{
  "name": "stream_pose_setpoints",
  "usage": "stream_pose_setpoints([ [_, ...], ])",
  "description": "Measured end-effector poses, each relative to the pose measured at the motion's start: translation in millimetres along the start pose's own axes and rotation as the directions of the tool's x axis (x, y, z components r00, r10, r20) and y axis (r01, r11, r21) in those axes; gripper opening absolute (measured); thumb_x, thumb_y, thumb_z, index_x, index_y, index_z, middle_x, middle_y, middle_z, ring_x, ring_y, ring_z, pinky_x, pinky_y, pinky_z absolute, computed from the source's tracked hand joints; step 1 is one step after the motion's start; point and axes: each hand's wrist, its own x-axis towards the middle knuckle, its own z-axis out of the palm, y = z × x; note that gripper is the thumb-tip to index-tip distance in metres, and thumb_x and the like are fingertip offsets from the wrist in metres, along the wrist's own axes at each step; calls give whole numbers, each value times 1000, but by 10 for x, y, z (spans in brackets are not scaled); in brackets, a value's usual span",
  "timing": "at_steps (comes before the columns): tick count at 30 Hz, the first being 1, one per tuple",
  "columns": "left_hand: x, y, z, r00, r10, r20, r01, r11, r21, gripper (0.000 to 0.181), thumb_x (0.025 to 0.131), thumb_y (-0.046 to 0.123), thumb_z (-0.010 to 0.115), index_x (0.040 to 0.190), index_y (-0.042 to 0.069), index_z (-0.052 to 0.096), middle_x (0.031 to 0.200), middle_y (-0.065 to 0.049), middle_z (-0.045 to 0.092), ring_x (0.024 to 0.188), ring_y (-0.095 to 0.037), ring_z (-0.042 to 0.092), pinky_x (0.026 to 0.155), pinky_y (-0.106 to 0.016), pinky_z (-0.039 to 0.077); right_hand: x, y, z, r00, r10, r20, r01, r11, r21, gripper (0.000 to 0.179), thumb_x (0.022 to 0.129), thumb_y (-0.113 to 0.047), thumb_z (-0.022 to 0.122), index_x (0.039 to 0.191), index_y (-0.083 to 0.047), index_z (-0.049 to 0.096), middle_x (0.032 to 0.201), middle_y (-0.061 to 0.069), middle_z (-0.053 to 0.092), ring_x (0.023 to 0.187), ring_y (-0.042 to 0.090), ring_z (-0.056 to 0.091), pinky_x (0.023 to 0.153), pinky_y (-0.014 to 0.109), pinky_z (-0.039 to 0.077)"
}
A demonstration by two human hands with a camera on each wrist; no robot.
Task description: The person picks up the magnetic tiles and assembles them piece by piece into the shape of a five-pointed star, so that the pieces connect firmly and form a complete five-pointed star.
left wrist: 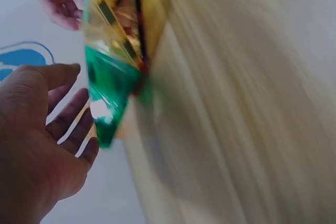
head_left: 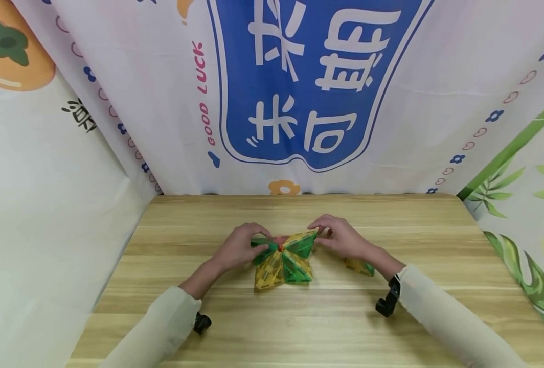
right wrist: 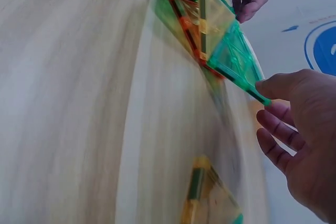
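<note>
A star-like build of green, yellow and red see-through magnetic tiles (head_left: 295,266) spreads from a raised middle, tilted panels fanning outward. My right hand (head_left: 338,237) pinches a green tile's outer corner (right wrist: 252,88) between thumb and index finger; the other fingers curve loosely below. My left hand (head_left: 242,245) is at the opposite side of the build. In the left wrist view its thumb and loosely bent fingers (left wrist: 79,132) lie right along the edge of a green tile (left wrist: 107,90), with nothing visible between them. The build's underside is partly hidden.
Another small piece of yellow and green tiles (head_left: 359,266) lies on the wooden table (head_left: 299,327) beneath the right wrist, partly covered by the forearm. Printed cloth (head_left: 391,153) hangs behind the table's far edge and at both sides.
</note>
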Motion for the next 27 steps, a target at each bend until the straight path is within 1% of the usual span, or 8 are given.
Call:
stream_pose_setpoints([
  [3, 65, 130, 39, 998, 45, -33, -46, 999, -19, 21, 95, 9, 80, 116, 4, 77, 119, -9, 75, 120, -35, 67, 107, -54, 52, -70, 16, -82, 999, 31, -19, -31, 1000, 3, 32, 92, 1, 80, 123, -2, 73, 117, 11, 71, 99, 24, 70, 81, 38, 63],
  [7, 130, 338, 126, 995, 76, -58, -82, 990, -111, 22, 96, 3, 76, 118, -1, 75, 119, -16, 74, 112, -36, 70, 98, -51, 58, -224, 87, -198, 999, 48, -23, -48, 999, -19, 29, 93, 0, 79, 122, 0, 74, 117, 15, 70, 99, 27, 70, 80, 39, 63],
  [10, 173, 508, 224, 994, 101, -36, -106, 982, -156, 24, 98, 1, 74, 121, -2, 73, 120, -17, 73, 109, -32, 70, 94, -48, 60, -378, 153, -293, 998, 54, -33, -55, 997, -47, 28, 94, -1, 79, 121, 1, 73, 116, 17, 70, 99, 30, 70, 79, 39, 63],
  [14, 242, 718, 361, 992, 124, 37, -116, 979, -170, 27, 101, 6, 72, 126, -1, 71, 125, -15, 72, 115, -30, 69, 97, -44, 59, -580, 227, -404, 995, 90, -48, -94, 992, -88, 28, 94, -5, 81, 120, 0, 74, 115, 14, 72, 99, 29, 70, 79, 38, 62],
  [17, 302, 843, 446, 990, 95, 100, -77, 982, -175, 29, 103, 10, 71, 130, 3, 70, 130, -14, 72, 120, -28, 68, 99, -39, 58, -717, 277, -473, 991, 122, -50, -127, 986, -112, 30, 93, -7, 82, 121, -2, 74, 114, 11, 72, 100, 27, 70, 81, 39, 61],
  [20, 360, 929, 534, 986, 62, 157, -28, 976, -215, 30, 104, 12, 70, 133, 4, 69, 134, -14, 70, 123, -28, 68, 100, -36, 58, -842, 314, -532, 987, 156, -39, -160, 978, -134, 34, 91, -11, 85, 122, -2, 74, 114, 8, 73, 100, 26, 69, 81, 40, 61],
  [25, 461, 1037, 718, 968, 6, 249, 68, 956, -286, 37, 103, 12, 70, 138, 1, 65, 138, -16, 68, 125, -27, 67, 98, -25, 56, -1006, 322, -576, 970, 241, -8, -239, 957, -161, 46, 87, -22, 90, 125, -2, 73, 117, 9, 73, 99, 22, 69, 80, 35, 59],
  [27, 500, 1071, 786, 960, -18, 280, 105, 949, -298, 39, 103, 13, 71, 140, 0, 64, 140, -16, 67, 125, -26, 67, 98, -22, 55, -1049, 325, -566, 967, 256, -4, -253, 952, -172, 51, 85, -25, 92, 126, -1, 72, 118, 9, 74, 99, 20, 68, 79, 32, 58],
])
